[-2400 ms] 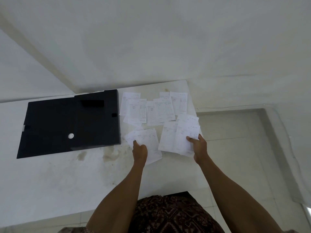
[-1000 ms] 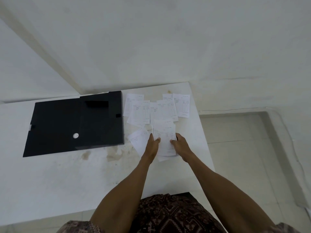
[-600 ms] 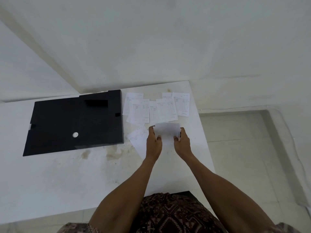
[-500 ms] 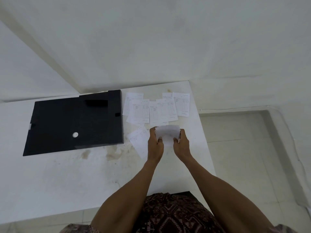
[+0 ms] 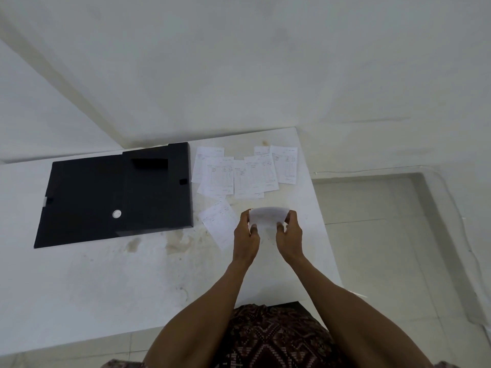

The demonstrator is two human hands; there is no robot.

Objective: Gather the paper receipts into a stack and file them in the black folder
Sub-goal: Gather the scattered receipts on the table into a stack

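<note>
Two grips I see: left hand (image 5: 245,239) and right hand (image 5: 289,240) pinch the receipt stack (image 5: 268,216) by its ends, right of the folder (image 5: 106,197); loose receipts (image 5: 255,173) spread toward the table (image 5: 106,288) edge.

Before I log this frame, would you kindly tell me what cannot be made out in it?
Head view, held stack: sheet count hidden; sheets overlap, and the left hand and right hand cover its sides.
Head view, loose receipts: print too small to read.
Head view, black folder: contents lost in uniform darkness.
</note>
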